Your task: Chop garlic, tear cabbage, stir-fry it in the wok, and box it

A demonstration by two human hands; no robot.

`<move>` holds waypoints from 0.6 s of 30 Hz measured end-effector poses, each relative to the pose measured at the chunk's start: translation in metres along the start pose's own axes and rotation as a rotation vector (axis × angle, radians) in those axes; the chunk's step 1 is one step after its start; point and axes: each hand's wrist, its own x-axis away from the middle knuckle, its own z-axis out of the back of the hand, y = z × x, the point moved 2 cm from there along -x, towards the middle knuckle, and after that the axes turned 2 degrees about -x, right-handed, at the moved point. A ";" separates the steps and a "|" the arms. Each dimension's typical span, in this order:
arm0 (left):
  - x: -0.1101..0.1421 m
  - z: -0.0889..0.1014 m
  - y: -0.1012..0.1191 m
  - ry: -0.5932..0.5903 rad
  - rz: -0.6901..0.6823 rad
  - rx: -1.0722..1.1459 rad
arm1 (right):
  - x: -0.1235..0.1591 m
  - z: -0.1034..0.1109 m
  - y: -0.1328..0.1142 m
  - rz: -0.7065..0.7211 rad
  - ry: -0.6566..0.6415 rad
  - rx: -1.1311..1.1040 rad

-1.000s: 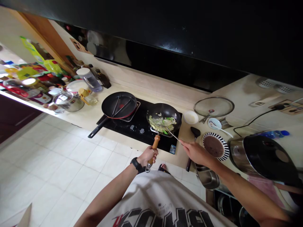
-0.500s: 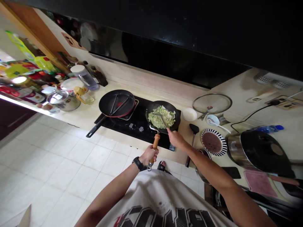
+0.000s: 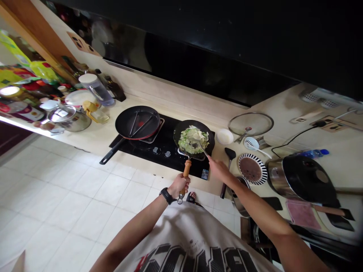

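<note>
The left hand (image 3: pixel 179 186) is closed firmly around the wooden handle (image 3: pixel 186 173) of a black wok (image 3: pixel 206 133), which sits on the right-hand side of a black induction hob (image 3: pixel 170 166). The right hand (image 3: pixel 218 170) is narrowly closed on the thin shaft of a metal spatula (image 3: pixel 203 149), whose end reaches into the wok, among a heap of shredded cabbage (image 3: pixel 193 140) with green pieces in it. The hob carries two pans in all: beside the wok, not touching it, sits a black frying pan (image 3: pixel 137 122) with a red rim and a long black handle, and two thin metal utensils (image 3: pixel 141 124) lie crossed in a V inside it. Just beyond the hob are one small white bowl (image 3: pixel 225 136), one black spatula (image 3: pixel 229 153) and one striped plate (image 3: pixel 252 169) — the spatula lies between the bowl and the plate. Further right stand one glass lid (image 3: pixel 251 124) and one steel pot with a black lid (image 3: pixel 303 177); to the left of the frying pan is one steel pot with a glass lid (image 3: pixel 69 118).
</note>
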 end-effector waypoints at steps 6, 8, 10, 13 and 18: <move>0.000 0.000 0.000 0.002 -0.004 0.008 | -0.013 -0.011 0.078 -0.081 0.388 -0.513; 0.000 0.000 0.000 0.000 -0.014 0.004 | -0.025 -0.010 0.086 -0.194 0.352 -0.697; -0.001 0.000 0.000 -0.005 -0.012 -0.003 | -0.042 -0.007 0.082 -0.278 0.160 -0.929; 0.000 0.002 0.003 -0.003 0.002 -0.017 | -0.069 0.006 0.066 -0.251 -0.082 -1.138; 0.006 0.004 0.012 0.006 0.009 -0.038 | -0.092 0.035 0.052 -0.140 0.046 -1.146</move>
